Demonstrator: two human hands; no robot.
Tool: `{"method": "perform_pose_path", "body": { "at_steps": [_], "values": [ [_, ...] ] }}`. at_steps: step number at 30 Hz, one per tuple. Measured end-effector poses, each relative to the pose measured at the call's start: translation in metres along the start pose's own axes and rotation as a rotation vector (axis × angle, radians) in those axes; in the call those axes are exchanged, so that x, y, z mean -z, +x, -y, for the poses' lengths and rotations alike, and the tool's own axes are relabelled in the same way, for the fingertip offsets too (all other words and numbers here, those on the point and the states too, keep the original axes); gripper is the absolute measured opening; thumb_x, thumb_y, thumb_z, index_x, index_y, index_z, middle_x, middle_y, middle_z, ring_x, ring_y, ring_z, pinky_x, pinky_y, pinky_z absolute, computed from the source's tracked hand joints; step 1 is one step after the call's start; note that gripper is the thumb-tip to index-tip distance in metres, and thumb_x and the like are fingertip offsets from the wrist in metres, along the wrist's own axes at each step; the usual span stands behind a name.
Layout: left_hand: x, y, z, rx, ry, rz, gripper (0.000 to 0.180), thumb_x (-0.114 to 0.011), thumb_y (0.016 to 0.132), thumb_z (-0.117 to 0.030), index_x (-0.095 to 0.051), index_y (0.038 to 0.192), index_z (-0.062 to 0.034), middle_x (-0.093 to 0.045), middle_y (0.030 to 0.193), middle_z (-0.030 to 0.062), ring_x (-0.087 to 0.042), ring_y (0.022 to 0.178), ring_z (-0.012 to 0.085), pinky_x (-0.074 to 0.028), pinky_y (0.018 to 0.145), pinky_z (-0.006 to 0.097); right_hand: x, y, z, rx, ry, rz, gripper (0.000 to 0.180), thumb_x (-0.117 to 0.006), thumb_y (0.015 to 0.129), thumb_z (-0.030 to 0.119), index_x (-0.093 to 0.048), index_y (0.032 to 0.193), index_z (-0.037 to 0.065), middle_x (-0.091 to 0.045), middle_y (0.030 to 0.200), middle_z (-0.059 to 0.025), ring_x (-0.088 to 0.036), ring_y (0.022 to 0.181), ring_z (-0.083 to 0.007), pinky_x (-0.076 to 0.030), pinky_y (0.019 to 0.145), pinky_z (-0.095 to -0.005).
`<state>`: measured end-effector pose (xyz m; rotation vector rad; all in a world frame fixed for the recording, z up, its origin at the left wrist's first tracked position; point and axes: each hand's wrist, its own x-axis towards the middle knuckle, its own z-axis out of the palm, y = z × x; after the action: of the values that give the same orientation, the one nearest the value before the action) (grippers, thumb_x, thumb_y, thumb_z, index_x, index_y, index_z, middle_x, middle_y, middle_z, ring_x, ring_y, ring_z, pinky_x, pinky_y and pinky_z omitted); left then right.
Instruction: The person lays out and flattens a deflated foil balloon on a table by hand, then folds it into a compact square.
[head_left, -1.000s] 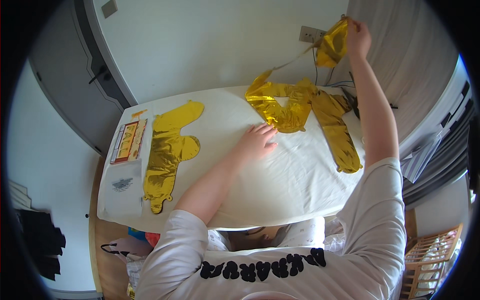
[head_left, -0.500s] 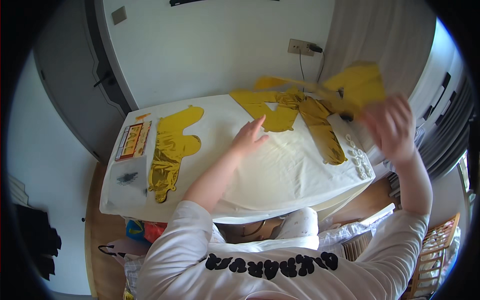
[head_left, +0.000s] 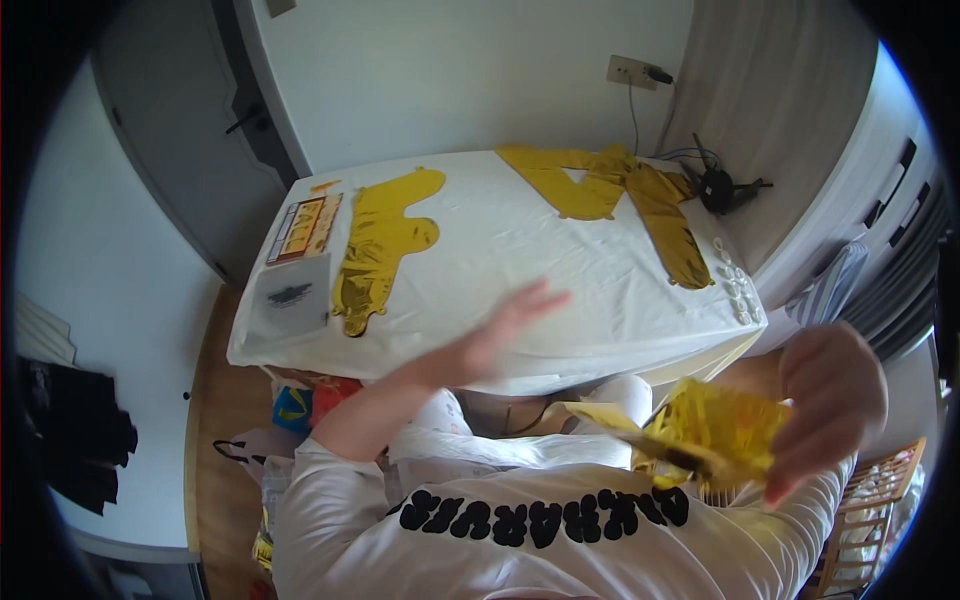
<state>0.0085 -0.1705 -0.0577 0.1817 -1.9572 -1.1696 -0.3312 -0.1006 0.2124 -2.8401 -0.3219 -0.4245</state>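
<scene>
Nearest the body, the right hand (head_left: 830, 400) pinches a crumpled gold foil balloon (head_left: 715, 435) close to the chest, fingers closed on its edge, probably to keep the limp foil from slipping. The left hand (head_left: 510, 325) hovers open and empty, fingers spread, just above the near part of the white-covered table (head_left: 520, 270), where a flat gold balloon (head_left: 380, 245) lies beside a printed card (head_left: 305, 228) and more gold balloons (head_left: 620, 195) sit at the far right. Half a second ago the right hand held the foil higher, over the table's right edge, and the left lay flat on the cloth.
</scene>
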Motion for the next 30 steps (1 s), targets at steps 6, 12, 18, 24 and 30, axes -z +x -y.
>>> {"method": "perform_pose_path", "body": {
  "at_steps": [6,12,18,24,30],
  "values": [
    [-0.052,-0.036,-0.05,0.346,0.166,0.019,0.11,-0.079,0.092,-0.033,0.0,0.164,-0.0074,-0.046,0.151,0.0211,-0.048,0.139,0.0287,-0.039,0.113,0.044,-0.006,0.002,-0.12,-0.271,0.058,-0.2,0.025,-0.086,0.083,0.028,-0.072,0.081,0.008,-0.067,0.076,0.0011,-0.06,0.064,-0.0181,-0.046,0.06,-0.0349],
    [-0.004,-0.044,-0.027,0.554,0.048,-0.507,0.098,-0.072,0.093,0.0,-0.007,0.165,-0.0122,-0.066,0.086,0.0046,-0.064,0.078,0.0096,-0.053,0.075,0.025,-0.068,0.007,-0.289,-0.765,-0.07,-0.195,0.034,-0.083,0.086,0.035,-0.071,0.092,0.003,-0.068,0.078,-0.0085,-0.063,0.07,-0.0215,-0.049,0.067,-0.0327],
    [0.089,-0.045,0.026,0.818,0.634,-0.511,0.095,-0.076,0.091,-0.012,-0.016,0.164,-0.0136,-0.068,0.08,0.0074,-0.065,0.074,0.0159,-0.053,0.073,0.03,-0.175,0.019,-0.42,-0.935,-0.239,-0.232,0.051,-0.074,0.09,0.047,-0.067,0.123,0.009,-0.071,0.111,-0.0146,-0.067,0.101,-0.0308,-0.052,0.086,-0.0421],
    [0.137,-0.053,0.029,0.951,0.946,-0.416,0.08,-0.077,0.09,-0.026,-0.037,0.157,-0.0109,-0.068,0.09,0.0094,-0.067,0.085,0.0224,-0.053,0.082,0.036,-0.253,0.035,-0.38,-0.834,-0.39,-0.112,0.07,-0.056,0.098,0.059,-0.044,0.152,0.015,-0.042,0.157,-0.0166,-0.038,0.146,-0.0371,-0.032,0.12,-0.0495],
    [0.134,-0.076,0.003,0.777,1.101,-0.608,0.063,-0.075,0.093,-0.028,-0.051,0.147,-0.0093,-0.071,0.113,0.0106,-0.068,0.103,0.021,-0.054,0.091,0.033,-0.28,0.017,-0.35,-0.992,-0.384,-0.034,0.075,-0.044,0.1,0.068,-0.044,0.153,0.016,-0.029,0.165,-0.0172,-0.026,0.153,-0.0369,-0.019,0.126,-0.0521]
  ]
}}
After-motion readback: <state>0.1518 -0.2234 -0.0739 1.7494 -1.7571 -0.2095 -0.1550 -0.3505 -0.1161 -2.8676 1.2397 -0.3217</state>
